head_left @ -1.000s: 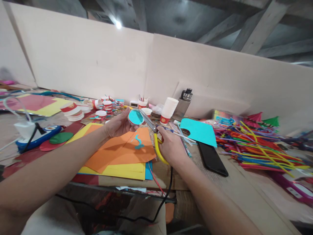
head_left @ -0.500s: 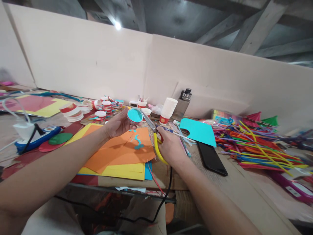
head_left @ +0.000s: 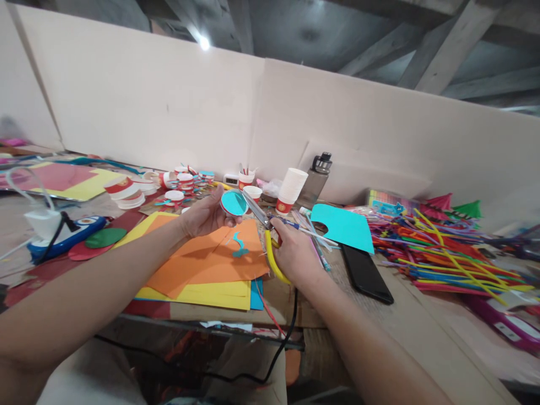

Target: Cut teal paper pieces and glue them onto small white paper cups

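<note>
My left hand (head_left: 205, 215) grips a short paper cup piece with a turquoise paper disc (head_left: 233, 202) over its top, tilted toward me. In my right hand (head_left: 293, 247) is a pair of scissors (head_left: 270, 236) with yellow handles, its blades pointing up and left. The blade tips meet the right edge of the disc; whether they touch the paper I cannot tell. Beneath both hands lie orange paper sheets (head_left: 198, 264) with turquoise offcuts (head_left: 239, 246) on them. A turquoise sheet (head_left: 343, 228) with a round cut-out rests to the right of my right hand.
Behind stand stacked paper cups (head_left: 291, 191), a water bottle (head_left: 314, 180) and several cut cup pieces (head_left: 183, 183). A black phone (head_left: 366, 274) and a pile of pipe cleaners (head_left: 455, 253) lie to the right. A blue power strip (head_left: 70, 236) sits at left; a black cable (head_left: 280, 349) hangs over the front edge.
The disc-topped cup piece has tilted a little and shifted slightly right. Small turquoise scraps below it are out of sight now. The scissors stay almost in place.
</note>
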The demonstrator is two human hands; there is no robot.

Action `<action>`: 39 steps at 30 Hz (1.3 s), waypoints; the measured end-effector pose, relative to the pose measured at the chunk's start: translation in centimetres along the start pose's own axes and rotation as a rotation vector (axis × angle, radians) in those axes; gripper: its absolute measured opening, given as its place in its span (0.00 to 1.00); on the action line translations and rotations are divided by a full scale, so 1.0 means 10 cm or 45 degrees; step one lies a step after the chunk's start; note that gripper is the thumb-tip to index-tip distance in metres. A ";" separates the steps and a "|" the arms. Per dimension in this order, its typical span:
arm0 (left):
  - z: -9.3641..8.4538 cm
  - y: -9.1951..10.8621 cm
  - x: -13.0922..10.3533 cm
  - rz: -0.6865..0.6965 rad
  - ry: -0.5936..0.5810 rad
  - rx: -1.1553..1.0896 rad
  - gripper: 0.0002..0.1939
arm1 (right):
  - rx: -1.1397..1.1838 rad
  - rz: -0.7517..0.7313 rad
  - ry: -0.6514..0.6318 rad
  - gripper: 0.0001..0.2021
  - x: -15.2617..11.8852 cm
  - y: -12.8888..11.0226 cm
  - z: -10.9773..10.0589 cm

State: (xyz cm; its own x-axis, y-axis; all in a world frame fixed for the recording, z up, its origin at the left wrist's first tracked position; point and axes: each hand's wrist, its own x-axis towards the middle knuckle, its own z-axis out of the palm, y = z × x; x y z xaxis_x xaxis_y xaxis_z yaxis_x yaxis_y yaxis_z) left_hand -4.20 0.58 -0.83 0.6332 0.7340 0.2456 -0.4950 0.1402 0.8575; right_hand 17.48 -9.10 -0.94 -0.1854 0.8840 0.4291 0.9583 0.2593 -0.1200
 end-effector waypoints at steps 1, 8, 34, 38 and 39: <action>0.00 0.00 0.00 0.004 0.002 0.000 0.30 | 0.001 -0.009 0.007 0.23 0.00 0.00 0.00; -0.02 0.04 0.00 -0.063 0.020 -0.030 0.31 | 0.063 -0.052 0.060 0.20 -0.02 -0.02 -0.01; -0.32 -0.10 0.13 0.421 0.095 0.635 0.29 | -0.166 0.208 -0.383 0.11 0.03 0.14 0.15; -0.33 -0.10 0.13 0.412 0.098 0.645 0.29 | -0.104 0.188 -0.405 0.11 0.02 0.19 0.19; -0.33 -0.10 0.12 0.406 0.087 0.651 0.29 | -0.091 0.182 -0.407 0.11 0.02 0.20 0.20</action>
State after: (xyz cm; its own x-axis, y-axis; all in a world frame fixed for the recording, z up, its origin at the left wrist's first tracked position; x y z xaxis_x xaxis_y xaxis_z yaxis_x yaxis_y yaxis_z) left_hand -4.89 3.54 -2.86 0.4527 0.7304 0.5115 -0.2952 -0.4185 0.8589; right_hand 18.91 -7.60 -2.83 -0.0961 0.9893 0.1093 0.9901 0.1063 -0.0912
